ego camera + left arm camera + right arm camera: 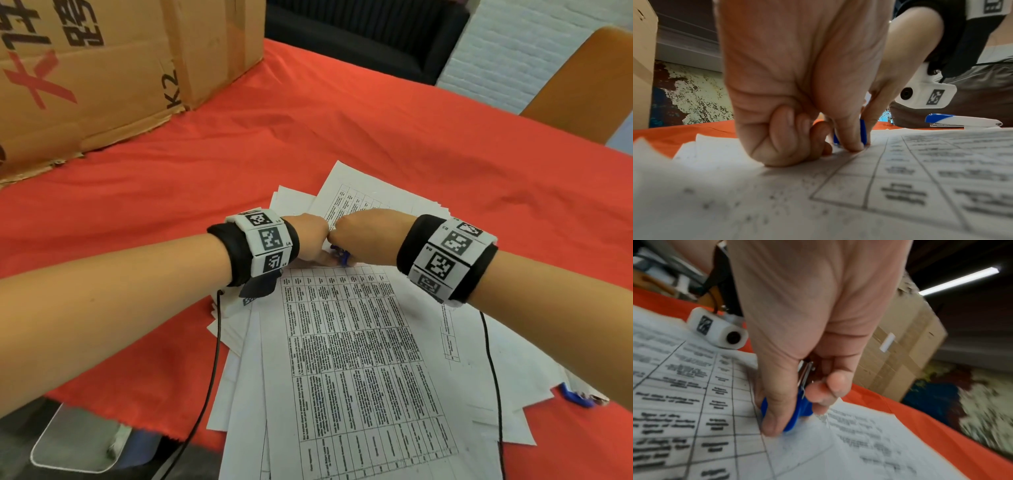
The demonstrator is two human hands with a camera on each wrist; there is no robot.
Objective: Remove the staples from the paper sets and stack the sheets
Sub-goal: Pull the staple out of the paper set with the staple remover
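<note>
While our two hands are meeting over the far end of the paper pile [359,342], we are working at the top corner of the uppermost printed sheet. Our right hand [370,236] is gripping a blue staple remover [797,408], thumb on one side and fingers [830,386] curled round the other, with its tip set down on the paper just below the fingertips. Our left hand [308,240] is clenching its outer fingers [785,134] into the palm and resting on the sheet, while its thumb is pressing the paper down right beside the blue tool; we cannot tell whether anything is pinched there. We cannot make out the staple itself. Under and around the fingers the loose sheets are lying fanned across the red cloth of the bench [342,120]. Beyond the right wrist a blue and white stapler [962,121] is lying at the edge of the papers. Well beyond the left-hand fingers a cardboard box [102,68] is standing on the cloth.
</note>
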